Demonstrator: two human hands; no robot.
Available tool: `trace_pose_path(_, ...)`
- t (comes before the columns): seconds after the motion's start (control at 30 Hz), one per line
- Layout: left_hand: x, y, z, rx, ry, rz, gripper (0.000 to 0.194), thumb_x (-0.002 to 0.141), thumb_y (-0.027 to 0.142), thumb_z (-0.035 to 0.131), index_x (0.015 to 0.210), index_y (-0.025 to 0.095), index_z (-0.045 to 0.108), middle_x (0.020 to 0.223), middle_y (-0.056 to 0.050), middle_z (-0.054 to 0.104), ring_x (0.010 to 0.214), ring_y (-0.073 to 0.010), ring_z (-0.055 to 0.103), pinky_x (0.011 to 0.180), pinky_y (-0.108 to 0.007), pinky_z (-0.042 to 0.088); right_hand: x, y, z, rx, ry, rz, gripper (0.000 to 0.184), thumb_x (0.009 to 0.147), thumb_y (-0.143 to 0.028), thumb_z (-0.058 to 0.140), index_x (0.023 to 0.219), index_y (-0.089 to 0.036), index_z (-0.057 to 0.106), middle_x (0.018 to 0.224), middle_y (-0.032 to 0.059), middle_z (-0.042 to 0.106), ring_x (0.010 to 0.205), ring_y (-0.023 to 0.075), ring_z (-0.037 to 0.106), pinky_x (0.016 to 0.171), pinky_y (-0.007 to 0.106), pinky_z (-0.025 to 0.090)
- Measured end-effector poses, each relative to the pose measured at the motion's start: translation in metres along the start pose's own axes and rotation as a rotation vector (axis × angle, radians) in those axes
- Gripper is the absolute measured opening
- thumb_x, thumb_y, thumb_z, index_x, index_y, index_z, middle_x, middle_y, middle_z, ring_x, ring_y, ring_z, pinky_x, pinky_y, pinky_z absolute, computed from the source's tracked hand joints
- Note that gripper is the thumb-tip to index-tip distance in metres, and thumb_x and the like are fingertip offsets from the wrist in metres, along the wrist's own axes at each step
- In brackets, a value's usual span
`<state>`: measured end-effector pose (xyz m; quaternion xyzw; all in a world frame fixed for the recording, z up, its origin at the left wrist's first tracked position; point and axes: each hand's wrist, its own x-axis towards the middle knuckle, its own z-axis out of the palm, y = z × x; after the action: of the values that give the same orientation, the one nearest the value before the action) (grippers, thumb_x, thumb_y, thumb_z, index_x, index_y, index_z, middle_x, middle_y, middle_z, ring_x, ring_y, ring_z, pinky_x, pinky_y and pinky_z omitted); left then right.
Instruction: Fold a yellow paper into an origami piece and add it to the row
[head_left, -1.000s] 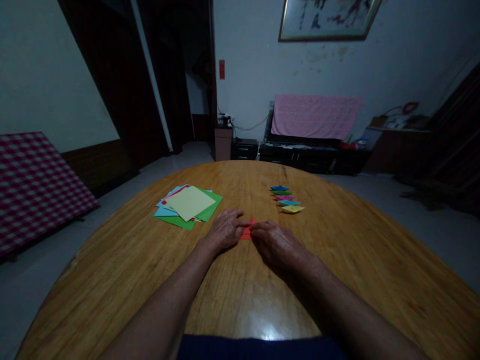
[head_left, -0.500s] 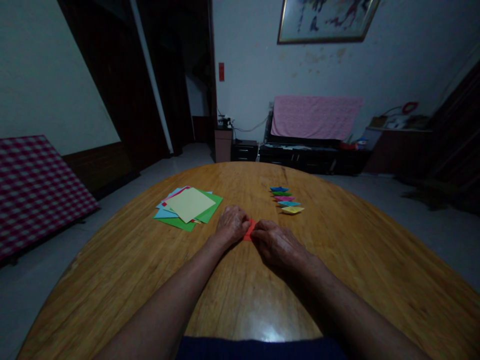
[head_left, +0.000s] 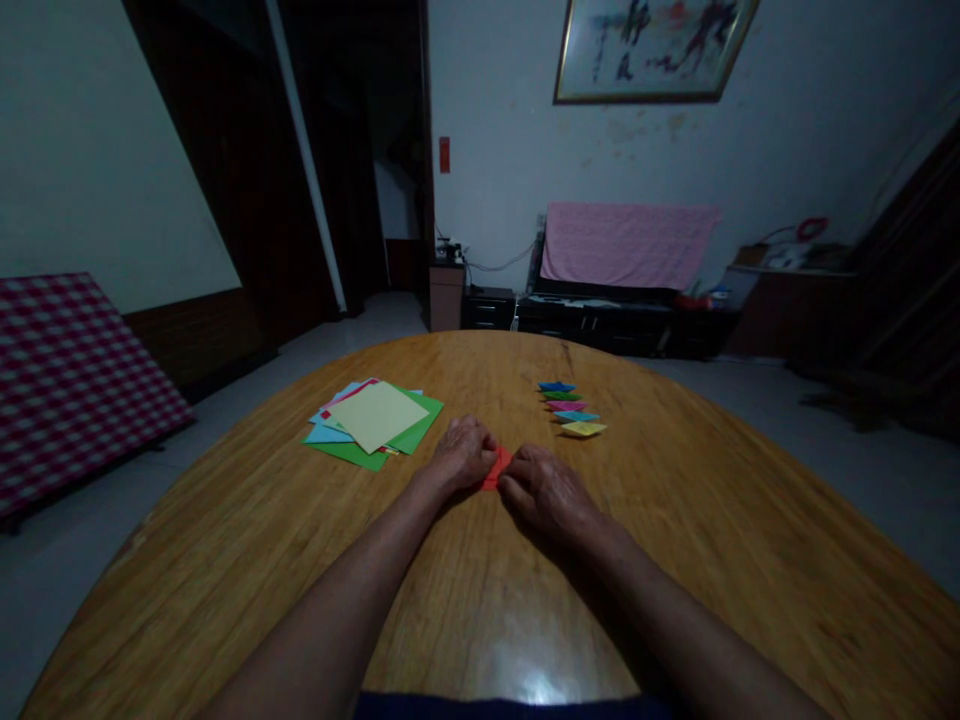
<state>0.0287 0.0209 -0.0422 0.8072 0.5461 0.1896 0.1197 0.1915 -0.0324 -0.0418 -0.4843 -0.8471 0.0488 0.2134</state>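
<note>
A small piece of red paper [head_left: 495, 470] lies on the wooden table, partly covered by both hands. My left hand [head_left: 465, 452] has its fingers curled down on the paper's left side. On the right side, my right hand [head_left: 544, 487] grips the edge with thumb and fingers pressed together. The fingertips hide much of the paper, so its exact folds cannot be made out. Beyond my right hand stand several folded paper boats in a row, the nearest a yellow paper boat [head_left: 583, 430] and the farthest a blue paper boat [head_left: 557, 386].
A loose stack of coloured paper sheets [head_left: 379, 415], pale yellow on top, lies left of my hands on the round wooden table [head_left: 262, 520]. Past the table are a low black cabinet [head_left: 622, 325] and a pink cloth [head_left: 628, 243]. A checked cloth [head_left: 75, 390] hangs at the left.
The view has tilted slightly upward, so the table sits a little lower in it. My right hand has shifted slightly left along the red paper; both hands stay on it.
</note>
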Motion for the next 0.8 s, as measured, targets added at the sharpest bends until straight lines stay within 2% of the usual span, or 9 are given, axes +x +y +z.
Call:
trace_pose_path(0.13, 0.002, -0.01, 0.0, -0.046, -0.037, 0.07, 0.016, 0.077, 0.024, 0.056, 0.086, 0.017, 0.067, 0.097, -0.006, 0.062, 0.095, -0.0195, 0.053, 0.084, -0.029, 0.044, 0.009, 0.0, 0.011, 0.059, 0.068, 0.158, 0.018, 0.08, -0.024, 0.054, 0.066, -0.017, 0.064, 0.073, 0.0037, 0.06, 0.068, 0.0139, 0.053, 0.06, 0.024, 0.036)
trace_pose_path(0.23, 0.002, -0.013, -0.001, -0.055, -0.041, 0.091, 0.017, 0.077, 0.024, 0.055, 0.088, 0.017, 0.067, 0.098, -0.006, 0.061, 0.096, -0.0194, 0.053, 0.085, -0.029, 0.043, 0.013, 0.002, 0.015, 0.124, 0.07, 0.231, 0.015, 0.075, -0.02, 0.057, 0.062, -0.018, 0.064, 0.066, 0.0022, 0.061, 0.061, 0.0126, 0.053, 0.055, 0.023, 0.034)
trace_pose_path(0.4, -0.002, -0.014, -0.007, -0.061, -0.081, 0.153, 0.021, 0.079, 0.028, 0.054, 0.093, 0.018, 0.065, 0.1, -0.006, 0.06, 0.099, -0.0196, 0.052, 0.085, -0.029, 0.043, 0.013, 0.004, 0.016, 0.161, 0.069, 0.22, 0.016, 0.075, -0.02, 0.057, 0.061, -0.018, 0.064, 0.062, 0.0013, 0.06, 0.059, 0.0122, 0.053, 0.054, 0.023, 0.034)
trace_pose_path(0.53, -0.004, -0.013, -0.01, -0.057, -0.094, 0.126, 0.022, 0.08, 0.027, 0.052, 0.095, 0.017, 0.064, 0.101, -0.006, 0.06, 0.097, -0.02, 0.053, 0.083, -0.03, 0.043, 0.013, 0.005, 0.016, 0.11, 0.1, 0.244, 0.008, 0.073, -0.023, 0.061, 0.075, -0.017, 0.067, 0.079, 0.0049, 0.062, 0.074, 0.0164, 0.056, 0.065, 0.026, 0.04)
trace_pose_path(0.63, -0.003, -0.012, -0.009, -0.037, -0.106, 0.105, 0.023, 0.077, 0.024, 0.054, 0.096, 0.016, 0.064, 0.102, -0.007, 0.06, 0.098, -0.0207, 0.053, 0.083, -0.03, 0.043, 0.014, 0.006, 0.014, 0.033, 0.123, 0.291, 0.025, 0.069, -0.029, 0.068, 0.09, -0.016, 0.066, 0.102, 0.0103, 0.059, 0.091, 0.022, 0.054, 0.075, 0.032, 0.041)
trace_pose_path(0.8, -0.001, -0.013, -0.007, -0.022, -0.107, 0.118, 0.024, 0.078, 0.024, 0.052, 0.098, 0.016, 0.063, 0.106, -0.008, 0.059, 0.101, -0.0217, 0.051, 0.087, -0.031, 0.042, 0.018, 0.007, 0.012, 0.001, 0.03, 0.344, 0.026, 0.07, -0.034, 0.066, 0.089, -0.016, 0.064, 0.109, 0.0115, 0.057, 0.101, 0.026, 0.051, 0.082, 0.037, 0.037)
